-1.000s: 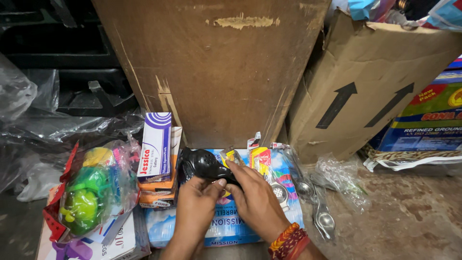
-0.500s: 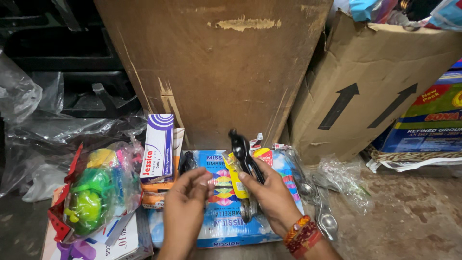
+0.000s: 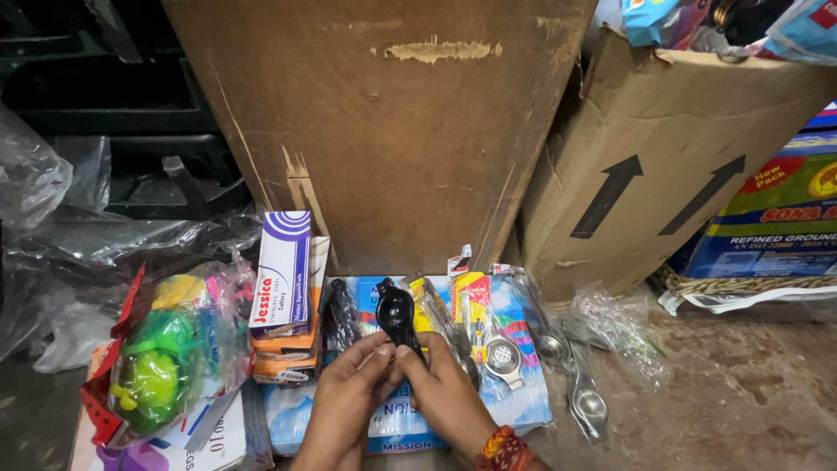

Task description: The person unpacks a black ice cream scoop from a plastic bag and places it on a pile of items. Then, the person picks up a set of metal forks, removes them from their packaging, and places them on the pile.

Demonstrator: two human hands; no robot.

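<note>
Taking the tall brown carton (image 3: 384, 131) at the back as the landmark: far to its lower left lies crumpled clear plastic wrap (image 3: 52, 253), and nearer, a clear bag of bright green and yellow toys (image 3: 161, 358) on the floor. Just left of the carton's foot a purple-and-white cutlery box (image 3: 281, 272) leans upright on a stack of orange boxes (image 3: 288, 349). Directly below the carton lies a flat blue packet (image 3: 523, 392), and over it both hands meet. The left hand (image 3: 344, 406) has its fingers (image 3: 370, 353) curled and pinching the lower end of a black spoon-shaped utensil (image 3: 397, 316), which stands nearly upright, bowl end up, above the blue packet. The right hand (image 3: 445, 392), with a red and orange thread band at the wrist, presses its fingers (image 3: 418, 366) against the same handle from the other side, so the two hands touch. Just right of them lie carded utensils in yellow packaging (image 3: 471, 301) and a small steel strainer (image 3: 503, 356). Below the carton's right corner steel spoons in clear wrap (image 3: 580, 392) lie on the reddish floor (image 3: 741, 392). To the carton's right leans a cardboard box with black arrows (image 3: 671, 148).
</note>
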